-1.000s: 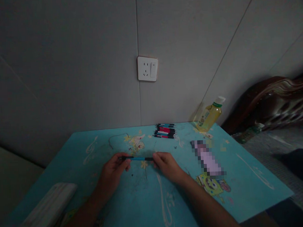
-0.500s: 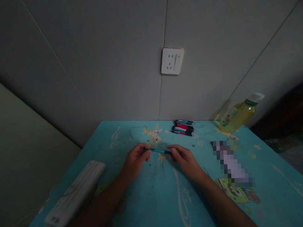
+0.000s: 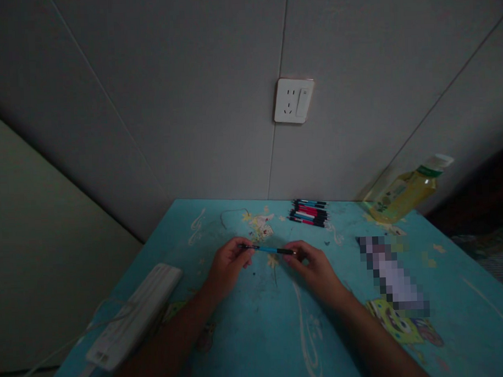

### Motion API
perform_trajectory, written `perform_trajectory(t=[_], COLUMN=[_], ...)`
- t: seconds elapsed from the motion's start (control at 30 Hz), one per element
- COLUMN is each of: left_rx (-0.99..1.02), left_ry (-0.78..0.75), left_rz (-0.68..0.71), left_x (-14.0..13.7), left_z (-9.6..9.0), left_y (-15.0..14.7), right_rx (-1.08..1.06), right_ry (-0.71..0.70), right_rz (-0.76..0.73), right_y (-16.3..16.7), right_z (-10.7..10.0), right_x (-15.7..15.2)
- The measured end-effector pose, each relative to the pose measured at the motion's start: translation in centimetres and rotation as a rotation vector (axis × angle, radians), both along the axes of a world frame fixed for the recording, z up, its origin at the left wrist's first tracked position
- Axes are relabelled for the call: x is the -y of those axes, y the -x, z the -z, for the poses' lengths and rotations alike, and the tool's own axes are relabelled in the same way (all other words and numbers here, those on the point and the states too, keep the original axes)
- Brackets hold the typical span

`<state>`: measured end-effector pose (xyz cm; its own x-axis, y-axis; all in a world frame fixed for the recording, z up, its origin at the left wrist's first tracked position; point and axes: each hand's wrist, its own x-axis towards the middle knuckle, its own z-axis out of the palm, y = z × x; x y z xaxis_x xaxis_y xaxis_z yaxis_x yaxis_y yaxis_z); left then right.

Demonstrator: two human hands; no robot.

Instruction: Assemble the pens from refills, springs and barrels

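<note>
A slim blue pen (image 3: pixel 268 249) with black ends is held level above the table, between my two hands. My left hand (image 3: pixel 229 264) is closed around its left end, thumb and fingers pinching it. My right hand (image 3: pixel 315 267) has its thumb and forefinger at the pen's black right end, close around the small tip. Beyond the hands, a row of several red, blue and black pens (image 3: pixel 309 213) lies side by side near the wall.
A blue patterned cloth covers the table (image 3: pixel 256 331). On the left lies a white power strip (image 3: pixel 134 316) with a cable. A bottle of yellow liquid (image 3: pixel 404 197) stands at the back right, near a blurred-out object (image 3: pixel 392 277). A socket (image 3: pixel 293 100) is on the wall.
My right fingers have shifted toward the pen's right end, so more of its black part and its tip now show. The left hand keeps its hold. The view has turned slightly left.
</note>
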<state>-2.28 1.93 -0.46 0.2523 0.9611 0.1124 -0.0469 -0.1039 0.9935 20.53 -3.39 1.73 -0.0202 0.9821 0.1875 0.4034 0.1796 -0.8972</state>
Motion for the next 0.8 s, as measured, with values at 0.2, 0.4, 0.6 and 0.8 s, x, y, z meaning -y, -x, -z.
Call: perform_trajectory(t=[0.2,0.4,0.6,0.8], left_rx=[0.014,-0.024,-0.033,-0.053], left_ry=[-0.015,-0.022,-0.009,-0.008], left_rz=[0.026,-0.048,-0.123,-0.125], left_x=[0.1,-0.4,-0.9,-0.9], left_z=[0.1,0.5,1.0,0.9], left_y=[0.1,0.2,0.4,0.5], right_rx=[0.108,0.371,0.765,0.803], right_ry=[0.051,-0.073,0.039,0.199], right_rz=[-0.149,0.072,0.506,0.54], right_y=[0.2,-1.8,-8.0,-9.4], right_z=[0.0,0.2,1.6,2.7], right_x=[0.5,-0.8,-2.0,-1.9])
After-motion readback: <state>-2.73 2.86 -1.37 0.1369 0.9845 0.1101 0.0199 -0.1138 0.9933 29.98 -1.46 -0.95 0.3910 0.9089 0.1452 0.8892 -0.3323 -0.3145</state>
